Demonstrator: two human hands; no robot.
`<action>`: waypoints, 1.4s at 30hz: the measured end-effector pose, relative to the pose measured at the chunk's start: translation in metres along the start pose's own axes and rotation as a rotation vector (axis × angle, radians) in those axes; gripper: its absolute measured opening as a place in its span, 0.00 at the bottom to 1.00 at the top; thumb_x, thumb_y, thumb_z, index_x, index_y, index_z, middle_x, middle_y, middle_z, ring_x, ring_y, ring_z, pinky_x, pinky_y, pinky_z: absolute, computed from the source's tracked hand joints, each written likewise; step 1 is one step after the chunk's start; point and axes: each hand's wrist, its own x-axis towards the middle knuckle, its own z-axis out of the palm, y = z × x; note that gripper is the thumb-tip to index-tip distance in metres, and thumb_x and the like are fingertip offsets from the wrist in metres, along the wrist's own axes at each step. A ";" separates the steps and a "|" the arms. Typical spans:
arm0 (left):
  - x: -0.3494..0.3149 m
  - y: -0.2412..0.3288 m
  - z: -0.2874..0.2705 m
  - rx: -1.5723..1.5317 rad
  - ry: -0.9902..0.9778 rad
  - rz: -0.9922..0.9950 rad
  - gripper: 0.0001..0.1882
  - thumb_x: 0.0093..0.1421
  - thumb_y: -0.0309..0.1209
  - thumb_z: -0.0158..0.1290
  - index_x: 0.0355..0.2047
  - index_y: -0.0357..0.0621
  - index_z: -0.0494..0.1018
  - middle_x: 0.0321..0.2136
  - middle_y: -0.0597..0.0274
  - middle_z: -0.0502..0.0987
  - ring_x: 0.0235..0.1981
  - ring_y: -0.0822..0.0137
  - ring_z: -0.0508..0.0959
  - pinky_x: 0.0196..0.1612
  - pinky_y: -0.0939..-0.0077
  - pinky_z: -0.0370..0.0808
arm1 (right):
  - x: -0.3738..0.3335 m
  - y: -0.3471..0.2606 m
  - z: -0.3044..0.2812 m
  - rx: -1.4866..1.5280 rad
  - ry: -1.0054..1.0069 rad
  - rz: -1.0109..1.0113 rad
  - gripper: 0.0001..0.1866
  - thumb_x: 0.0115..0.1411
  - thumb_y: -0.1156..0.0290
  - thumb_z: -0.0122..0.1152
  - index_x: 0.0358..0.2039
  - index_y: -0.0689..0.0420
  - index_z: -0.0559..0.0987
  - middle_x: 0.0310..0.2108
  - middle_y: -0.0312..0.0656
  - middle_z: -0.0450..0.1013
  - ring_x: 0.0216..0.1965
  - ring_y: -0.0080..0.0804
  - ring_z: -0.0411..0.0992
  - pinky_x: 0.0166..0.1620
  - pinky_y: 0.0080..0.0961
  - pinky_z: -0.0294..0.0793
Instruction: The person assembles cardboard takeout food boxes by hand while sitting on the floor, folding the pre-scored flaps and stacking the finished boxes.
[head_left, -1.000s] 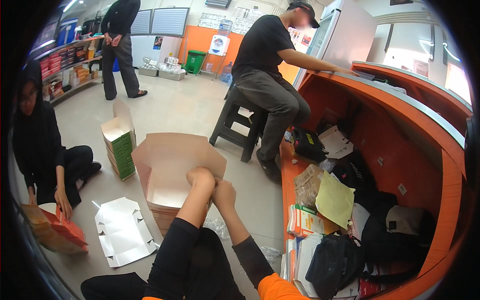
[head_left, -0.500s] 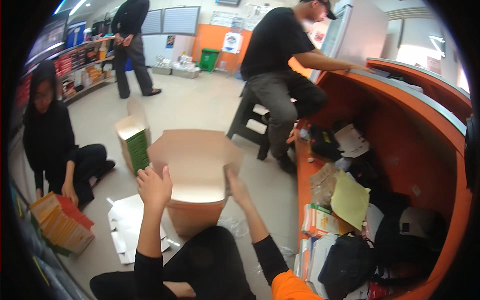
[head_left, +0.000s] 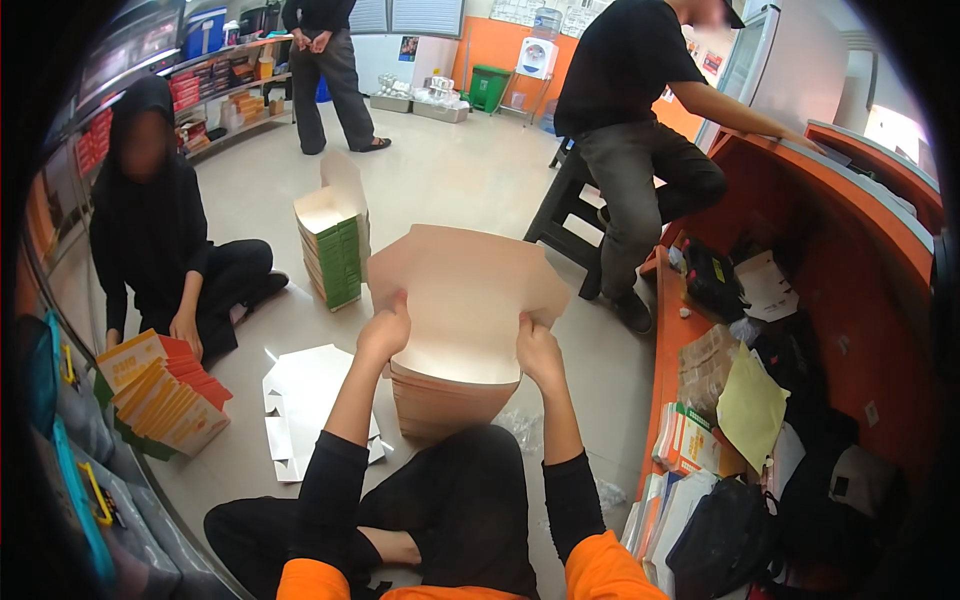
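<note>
A stack of nested brown cardboard boxes (head_left: 450, 405) stands on the floor in front of my crossed legs. Its top box has a tall back flap (head_left: 470, 285) that leans up and away from me. My left hand (head_left: 385, 330) is closed on the left side wing of the cardboard, thumb on the inner face. On the opposite wing, my right hand (head_left: 540, 352) pinches the edge the same way. The fingers behind the cardboard are partly hidden. Flat on the floor by my left forearm lies an unfolded white carton (head_left: 315, 400) with cut tabs.
A green box stack (head_left: 335, 260) stands farther off. A seated co-worker (head_left: 160, 230) at left touches orange and yellow cartons (head_left: 180, 395). Another person sits on a black stool (head_left: 570, 215) at the orange counter (head_left: 850, 180); bags and papers fill its shelf. Clear plastic (head_left: 520, 428) lies right of the stack.
My left hand's fingers have closed on the left wing, and my right hand has settled on the right one. The view has turned, so the surroundings sit farther right.
</note>
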 end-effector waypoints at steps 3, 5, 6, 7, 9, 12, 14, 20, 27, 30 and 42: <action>0.004 -0.002 0.002 0.056 0.023 0.026 0.44 0.64 0.55 0.17 0.37 0.27 0.75 0.40 0.33 0.73 0.48 0.40 0.71 0.54 0.58 0.64 | -0.001 0.004 0.001 0.016 0.037 -0.022 0.31 0.64 0.51 0.33 0.39 0.66 0.77 0.40 0.65 0.71 0.47 0.62 0.68 0.53 0.44 0.64; 0.005 -0.005 0.002 0.085 0.049 0.003 0.43 0.65 0.54 0.17 0.35 0.29 0.76 0.39 0.35 0.74 0.47 0.40 0.72 0.52 0.57 0.66 | -0.001 0.005 0.001 0.016 0.035 -0.040 0.30 0.64 0.51 0.35 0.38 0.66 0.77 0.39 0.65 0.72 0.45 0.62 0.69 0.51 0.44 0.65; 0.002 -0.001 0.003 0.095 0.067 -0.018 0.43 0.65 0.54 0.18 0.35 0.30 0.76 0.38 0.35 0.75 0.46 0.40 0.73 0.52 0.56 0.66 | -0.001 0.005 -0.001 0.014 0.031 -0.049 0.30 0.64 0.52 0.35 0.38 0.66 0.77 0.38 0.64 0.72 0.45 0.62 0.69 0.51 0.44 0.66; -0.002 0.003 0.003 0.105 0.085 -0.038 0.42 0.65 0.54 0.18 0.35 0.30 0.76 0.38 0.36 0.75 0.45 0.41 0.73 0.51 0.56 0.67 | 0.000 0.006 -0.002 0.013 0.027 -0.058 0.29 0.64 0.52 0.36 0.37 0.67 0.77 0.37 0.64 0.72 0.44 0.62 0.69 0.50 0.44 0.66; -0.006 0.008 0.002 0.118 0.100 -0.043 0.41 0.65 0.54 0.20 0.34 0.31 0.77 0.36 0.37 0.76 0.43 0.41 0.74 0.49 0.56 0.68 | 0.000 0.008 -0.002 0.021 0.032 -0.061 0.29 0.64 0.52 0.36 0.37 0.67 0.77 0.37 0.64 0.72 0.43 0.62 0.70 0.49 0.44 0.67; -0.009 0.010 0.002 0.122 0.129 -0.057 0.40 0.65 0.53 0.21 0.33 0.32 0.77 0.34 0.38 0.77 0.41 0.42 0.75 0.47 0.56 0.69 | 0.000 0.009 -0.001 0.018 0.043 -0.074 0.29 0.64 0.52 0.37 0.37 0.67 0.77 0.36 0.64 0.72 0.42 0.62 0.70 0.49 0.44 0.67; -0.009 0.010 0.002 0.120 0.153 -0.057 0.39 0.66 0.53 0.22 0.32 0.32 0.77 0.33 0.38 0.77 0.40 0.42 0.76 0.47 0.56 0.70 | 0.000 0.011 0.001 0.017 0.046 -0.084 0.29 0.64 0.52 0.37 0.37 0.67 0.77 0.36 0.64 0.72 0.42 0.62 0.70 0.49 0.44 0.67; -0.010 0.010 0.007 0.125 0.223 -0.037 0.37 0.66 0.51 0.26 0.28 0.34 0.78 0.30 0.39 0.78 0.37 0.42 0.77 0.43 0.55 0.71 | -0.003 0.010 0.004 0.006 0.078 -0.072 0.28 0.63 0.53 0.37 0.37 0.66 0.77 0.35 0.63 0.73 0.41 0.62 0.70 0.48 0.44 0.68; -0.011 0.011 0.012 0.132 0.263 -0.021 0.35 0.66 0.49 0.28 0.27 0.35 0.78 0.29 0.40 0.78 0.35 0.43 0.77 0.41 0.55 0.72 | -0.002 0.015 0.001 0.015 0.075 -0.082 0.26 0.63 0.53 0.38 0.39 0.63 0.78 0.36 0.61 0.73 0.41 0.61 0.70 0.48 0.43 0.68; -0.011 0.011 0.014 0.141 0.263 -0.023 0.35 0.66 0.49 0.28 0.27 0.35 0.78 0.29 0.40 0.78 0.35 0.43 0.78 0.41 0.55 0.72 | -0.002 0.018 0.002 0.017 0.079 -0.088 0.26 0.63 0.54 0.38 0.40 0.62 0.78 0.36 0.61 0.73 0.41 0.60 0.71 0.47 0.43 0.68; -0.015 0.008 0.002 0.075 0.105 0.003 0.31 0.66 0.48 0.29 0.38 0.33 0.75 0.38 0.38 0.76 0.42 0.43 0.75 0.47 0.55 0.69 | 0.000 0.035 -0.002 0.134 0.117 -0.124 0.29 0.63 0.48 0.40 0.40 0.64 0.76 0.36 0.60 0.74 0.42 0.57 0.71 0.46 0.41 0.69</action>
